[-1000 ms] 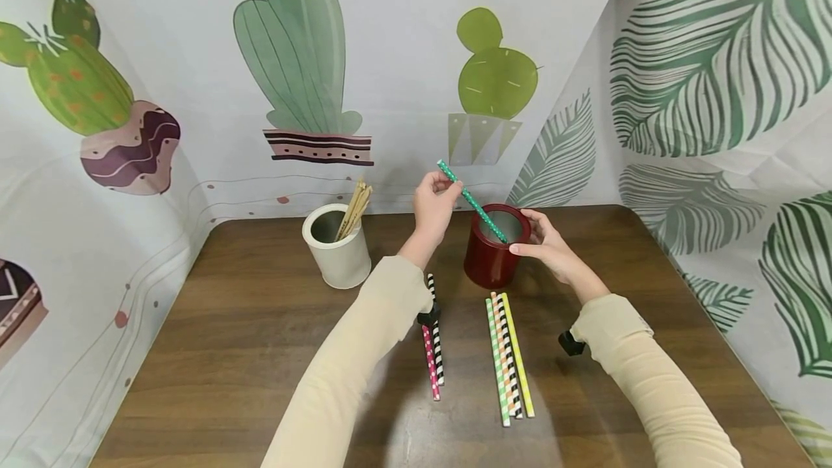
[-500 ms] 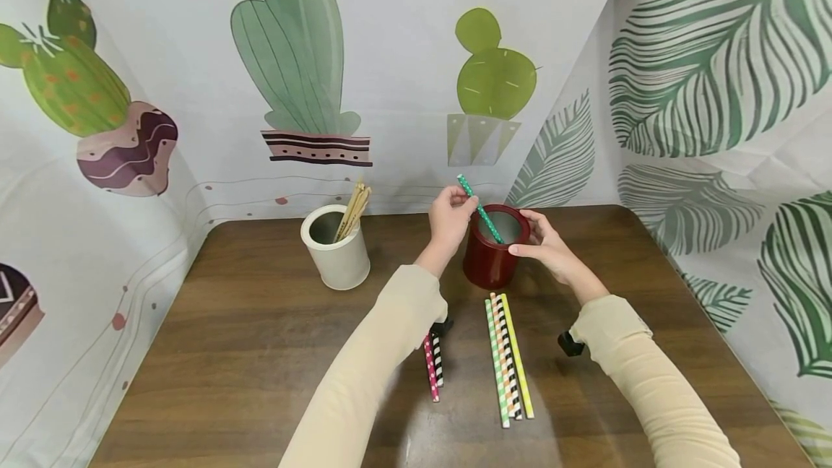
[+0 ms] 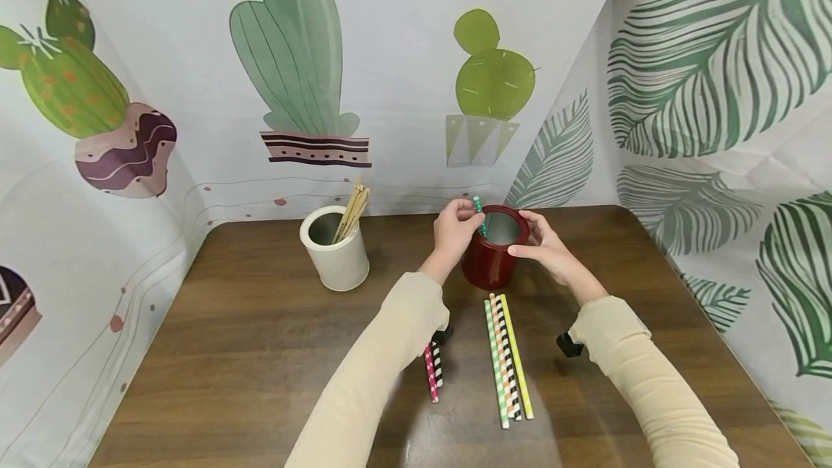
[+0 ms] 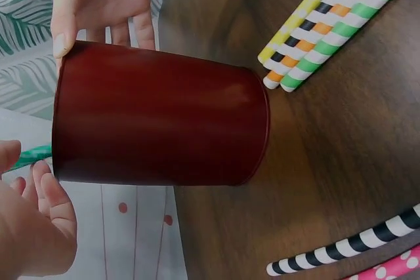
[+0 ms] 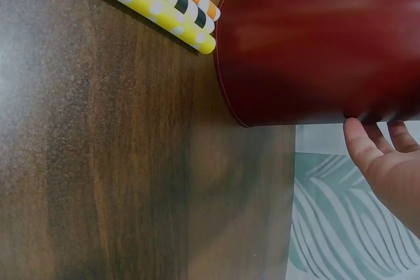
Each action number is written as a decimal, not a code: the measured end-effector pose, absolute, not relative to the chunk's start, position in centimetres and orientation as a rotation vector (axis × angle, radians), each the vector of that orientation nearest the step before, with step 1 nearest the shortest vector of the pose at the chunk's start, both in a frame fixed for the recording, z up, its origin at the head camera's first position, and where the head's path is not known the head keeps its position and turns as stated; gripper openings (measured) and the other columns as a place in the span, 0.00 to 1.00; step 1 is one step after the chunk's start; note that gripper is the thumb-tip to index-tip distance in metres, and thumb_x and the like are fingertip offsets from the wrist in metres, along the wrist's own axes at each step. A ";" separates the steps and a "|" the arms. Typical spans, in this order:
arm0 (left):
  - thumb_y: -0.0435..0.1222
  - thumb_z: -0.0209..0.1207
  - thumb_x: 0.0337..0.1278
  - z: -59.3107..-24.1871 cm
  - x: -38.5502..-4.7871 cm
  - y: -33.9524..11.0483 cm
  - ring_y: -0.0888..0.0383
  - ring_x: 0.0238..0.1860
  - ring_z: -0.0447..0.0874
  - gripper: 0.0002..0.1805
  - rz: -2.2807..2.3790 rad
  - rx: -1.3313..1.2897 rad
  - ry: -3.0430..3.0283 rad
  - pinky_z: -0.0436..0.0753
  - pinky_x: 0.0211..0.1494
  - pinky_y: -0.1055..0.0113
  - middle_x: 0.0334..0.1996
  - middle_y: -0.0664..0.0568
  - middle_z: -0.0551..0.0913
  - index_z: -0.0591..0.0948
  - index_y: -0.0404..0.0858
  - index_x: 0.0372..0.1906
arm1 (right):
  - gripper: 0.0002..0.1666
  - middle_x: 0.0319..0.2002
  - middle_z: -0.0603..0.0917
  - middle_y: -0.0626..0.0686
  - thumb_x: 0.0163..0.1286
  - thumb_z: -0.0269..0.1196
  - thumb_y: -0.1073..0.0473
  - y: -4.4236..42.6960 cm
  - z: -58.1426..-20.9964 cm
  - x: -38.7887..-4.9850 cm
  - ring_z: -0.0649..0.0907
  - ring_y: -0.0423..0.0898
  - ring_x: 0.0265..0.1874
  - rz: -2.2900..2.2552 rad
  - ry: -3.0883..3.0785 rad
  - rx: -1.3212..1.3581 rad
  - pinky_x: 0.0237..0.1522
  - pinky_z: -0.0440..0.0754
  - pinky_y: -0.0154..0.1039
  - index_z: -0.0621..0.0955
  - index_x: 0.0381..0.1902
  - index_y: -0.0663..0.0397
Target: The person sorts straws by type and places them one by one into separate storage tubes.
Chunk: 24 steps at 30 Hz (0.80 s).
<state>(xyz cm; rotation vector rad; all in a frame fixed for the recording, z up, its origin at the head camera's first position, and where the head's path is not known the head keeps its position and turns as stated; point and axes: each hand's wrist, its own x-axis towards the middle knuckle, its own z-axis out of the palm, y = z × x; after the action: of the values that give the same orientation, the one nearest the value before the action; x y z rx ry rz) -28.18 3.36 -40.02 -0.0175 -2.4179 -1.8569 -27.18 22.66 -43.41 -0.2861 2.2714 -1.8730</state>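
Observation:
The left hand [image 3: 455,231] pinches the upper end of a green dotted straw [image 3: 483,228], whose lower part is inside the dark red cup [image 3: 489,267]. In the left wrist view a short piece of the green straw [image 4: 33,156] shows between the left hand [image 4: 41,221] and the rim of the red cup [image 4: 157,116]. The right hand [image 3: 549,248] grips that cup at its right side, thumb at the near rim and fingers behind. From the right wrist, the right hand [image 5: 387,162] touches the side of the upright red cup [image 5: 315,50].
A white cup [image 3: 343,263] with several tan sticks [image 3: 353,214] stands at the back left. Striped straws and a yellow straw [image 3: 518,360] lie before the red cup. A pink dotted straw [image 3: 432,375] and a black-and-white straw [image 3: 438,367] lie partly under the left sleeve.
The left hand has moved right and lowered the green straw deeper into the red cup, so less of it stands above the rim. The right hand has kept its grip on the cup.

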 end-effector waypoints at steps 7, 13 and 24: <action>0.38 0.61 0.48 -40.8 -28.2 2.0 0.55 0.39 0.80 0.20 -1.817 0.030 -2.446 0.77 0.37 0.69 0.44 0.50 0.80 0.73 0.41 0.50 | 0.44 0.56 0.62 0.54 0.56 0.60 0.68 22.5 -43.3 -27.1 0.63 0.48 0.56 -1.889 2.254 -0.272 0.48 0.67 0.32 0.50 0.65 0.54; 0.38 0.61 0.47 -42.1 -27.8 0.2 0.56 0.36 0.80 0.21 -1.837 0.050 -2.451 0.78 0.33 0.70 0.40 0.49 0.81 0.73 0.41 0.50 | 0.45 0.59 0.59 0.58 0.56 0.58 0.70 22.3 -42.8 -26.8 0.62 0.52 0.58 -1.888 2.244 -0.268 0.48 0.68 0.31 0.48 0.66 0.55; 0.35 0.60 0.48 -43.9 -26.4 -2.1 0.49 0.32 0.82 0.21 -1.893 0.046 -2.469 0.79 0.28 0.70 0.38 0.47 0.80 0.72 0.41 0.51 | 0.45 0.60 0.57 0.60 0.56 0.58 0.70 22.5 -43.2 -27.2 0.60 0.54 0.59 -1.875 2.251 -0.260 0.53 0.65 0.41 0.47 0.66 0.55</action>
<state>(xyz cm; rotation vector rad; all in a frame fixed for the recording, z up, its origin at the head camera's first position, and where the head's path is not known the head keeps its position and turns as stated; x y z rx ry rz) -26.43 -2.11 -43.94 0.0460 -2.4688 -1.8927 -27.18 22.47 -43.23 -0.2598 2.2508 -1.8750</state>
